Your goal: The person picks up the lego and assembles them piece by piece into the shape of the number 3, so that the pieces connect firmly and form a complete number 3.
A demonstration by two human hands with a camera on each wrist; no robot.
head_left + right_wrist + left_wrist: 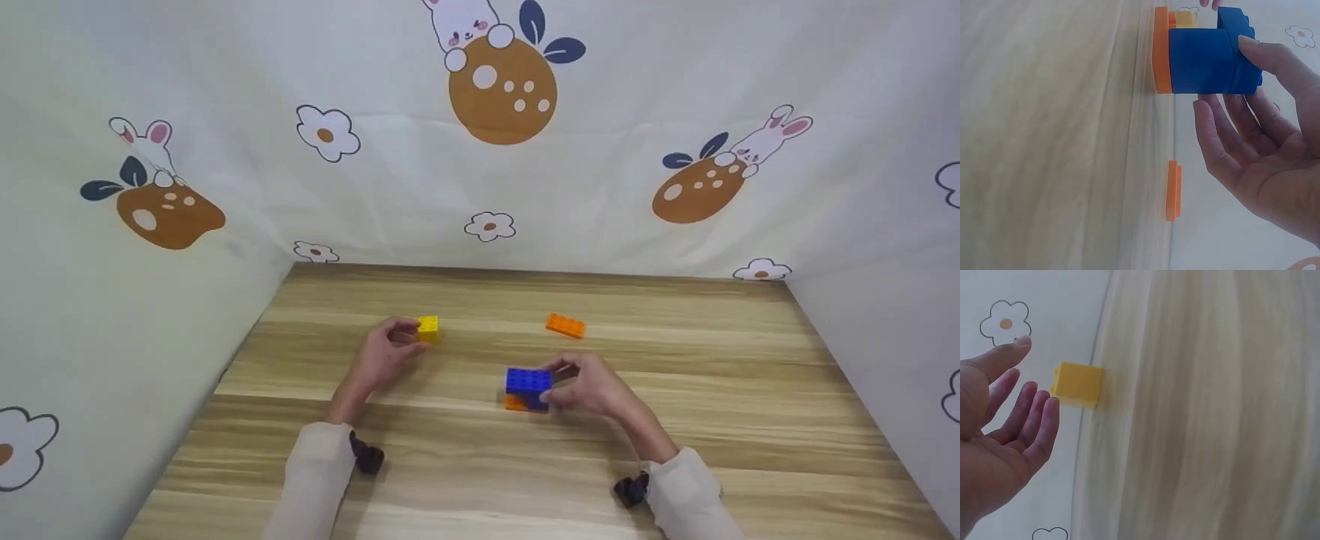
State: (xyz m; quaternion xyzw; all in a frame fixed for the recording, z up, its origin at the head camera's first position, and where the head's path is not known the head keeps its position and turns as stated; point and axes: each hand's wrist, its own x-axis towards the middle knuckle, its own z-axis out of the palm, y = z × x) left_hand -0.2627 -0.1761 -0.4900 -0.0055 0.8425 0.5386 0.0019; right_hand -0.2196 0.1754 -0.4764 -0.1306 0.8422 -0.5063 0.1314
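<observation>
Stack of two blue bricks on an orange base plate [1161, 53], standing on the wood-grain worktop [450, 480]. Upper brick [529, 379] jutting toward nine o'clock over exposed orange studs, past the lower brick [1197, 62] beneath. Right hand [592, 386] at the stack's three o'clock, grip pinching the upper brick, thumb on the near side, fingers partly hidden behind. Yellow block [428, 328] on the worktop, studs up, at the stack's ten o'clock. Left hand [384, 356] at the yellow block's eight o'clock, grip spread, fingertips just beside the block; contact impossible to tell. Loose orange plate [565, 325] at the stack's one o'clock, studs up. Rabbit-and-flower fabric [615, 67] at twelve o'clock, beyond the worktop.
</observation>
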